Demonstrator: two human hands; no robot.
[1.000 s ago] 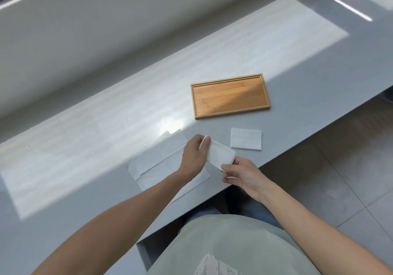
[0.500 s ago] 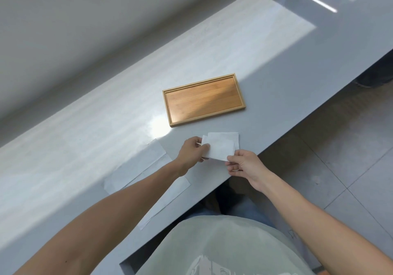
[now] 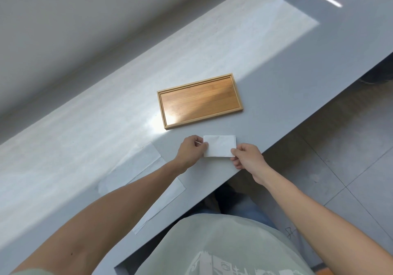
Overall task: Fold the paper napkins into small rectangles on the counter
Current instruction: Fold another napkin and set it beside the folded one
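Observation:
A small white folded napkin (image 3: 219,149) lies on the grey counter (image 3: 287,79), on top of another folded napkin whose edge shows along its far and right sides. My left hand (image 3: 191,150) pinches its left edge. My right hand (image 3: 246,154) pinches its near right corner. Several unfolded napkins (image 3: 136,168) lie flat on the counter to the left, partly hidden under my left forearm.
An empty bamboo tray (image 3: 200,101) sits just beyond the folded napkins. The counter's front edge runs diagonally close to my right hand, with tiled floor (image 3: 340,157) below. A wall borders the counter's far side.
Both hands carried the folded napkin to the right and set it on the other folded napkin. The view shifted, so the tray and unfolded napkins sit further left.

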